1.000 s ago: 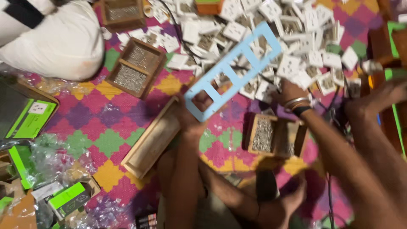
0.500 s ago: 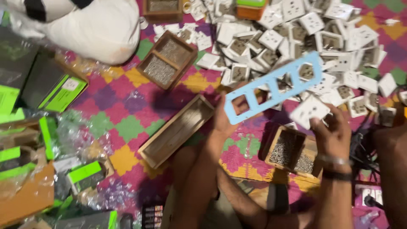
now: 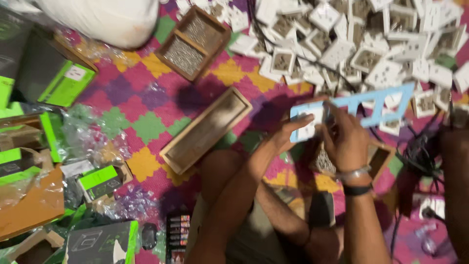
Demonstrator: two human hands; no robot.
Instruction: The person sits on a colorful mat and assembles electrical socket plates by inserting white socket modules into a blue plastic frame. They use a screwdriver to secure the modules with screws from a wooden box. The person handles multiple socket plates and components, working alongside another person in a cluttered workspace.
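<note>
A long light-blue plastic frame point(image 3: 371, 101) with several square openings is held level above the patterned mat. My left hand point(image 3: 288, 132) grips its left end, where a white square switch module point(image 3: 308, 124) sits in the first opening. My right hand point(image 3: 348, 139), with a metal bangle and a dark band on the wrist, closes on the frame and module from the right. Below both hands a small wooden box point(image 3: 378, 159) of small metal parts lies partly hidden.
A heap of white switch modules point(image 3: 371, 44) fills the top right. A long wooden tray point(image 3: 207, 129) and a two-compartment wooden box point(image 3: 193, 41) lie centre-left. Green and black cartons point(image 3: 53, 80), plastic wrap and a white sack point(image 3: 107, 19) crowd the left. Another person's arm point(image 3: 457, 186) and black cables are at right.
The blue frame has come down from a tilted, one-handed hold to level. My right hand has brought a white module from the pile to the frame's left end.
</note>
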